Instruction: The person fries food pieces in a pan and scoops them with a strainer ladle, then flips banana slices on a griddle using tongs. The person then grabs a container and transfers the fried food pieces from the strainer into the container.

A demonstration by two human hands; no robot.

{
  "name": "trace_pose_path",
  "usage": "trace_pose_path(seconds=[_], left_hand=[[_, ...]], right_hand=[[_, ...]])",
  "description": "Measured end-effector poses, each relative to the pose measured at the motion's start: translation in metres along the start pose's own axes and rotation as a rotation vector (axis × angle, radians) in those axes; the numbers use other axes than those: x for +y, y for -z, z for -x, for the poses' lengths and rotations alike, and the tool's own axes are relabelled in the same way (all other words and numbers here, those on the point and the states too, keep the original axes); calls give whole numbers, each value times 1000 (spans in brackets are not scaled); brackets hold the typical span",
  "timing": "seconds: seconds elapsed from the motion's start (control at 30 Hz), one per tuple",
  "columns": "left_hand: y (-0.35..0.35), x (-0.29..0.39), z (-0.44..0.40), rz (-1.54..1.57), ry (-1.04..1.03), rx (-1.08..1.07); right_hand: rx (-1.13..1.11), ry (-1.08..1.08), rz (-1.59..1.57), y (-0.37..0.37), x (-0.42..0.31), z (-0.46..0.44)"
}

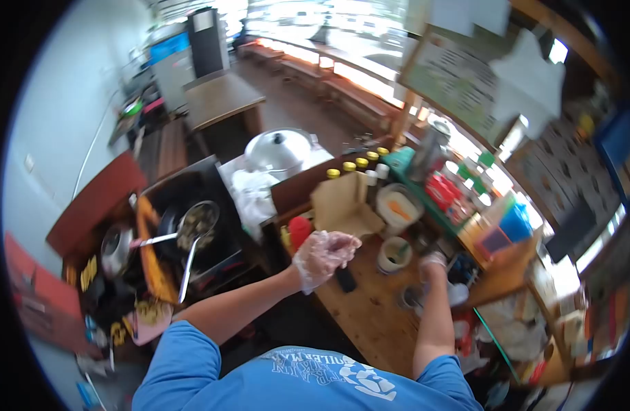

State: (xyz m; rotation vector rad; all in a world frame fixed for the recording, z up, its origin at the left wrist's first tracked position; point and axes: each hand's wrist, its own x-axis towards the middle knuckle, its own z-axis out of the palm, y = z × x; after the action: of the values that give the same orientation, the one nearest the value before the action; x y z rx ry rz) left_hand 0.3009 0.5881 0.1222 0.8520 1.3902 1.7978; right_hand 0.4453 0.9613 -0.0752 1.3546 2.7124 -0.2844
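Your left hand [315, 266], in the middle of the frame, curls around a pink lump [340, 249]. Your right hand [433, 264], right of centre, is blurry; I can't tell its grip. Between them sits a white tub [390, 263].

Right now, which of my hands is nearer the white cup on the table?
Right. Your right hand is just right of the cup; your left hand is farther, to its left.

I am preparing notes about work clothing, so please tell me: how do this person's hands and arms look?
The left hand and right hand each wear a thin, see-through glove. The forearms are bare below the short sleeves of a blue T-shirt with pale lettering and a white graphic.
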Motion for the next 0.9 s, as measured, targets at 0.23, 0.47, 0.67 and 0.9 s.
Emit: trace_pose_path(seconds=[0.23, 0.47, 0.67, 0.9], left_hand=[[149, 73, 165, 57, -32, 511], [286, 74, 279, 173, -84, 896], [402, 68, 322, -376, 84, 1013], [477, 68, 304, -1210, -50, 921]], right_hand=[[-391, 116, -242, 110, -105, 109], [-1107, 563, -592, 80, -339, 247], [-1312, 130, -1032, -51, -506, 304], [-1428, -311, -1230, -101, -604, 354]])
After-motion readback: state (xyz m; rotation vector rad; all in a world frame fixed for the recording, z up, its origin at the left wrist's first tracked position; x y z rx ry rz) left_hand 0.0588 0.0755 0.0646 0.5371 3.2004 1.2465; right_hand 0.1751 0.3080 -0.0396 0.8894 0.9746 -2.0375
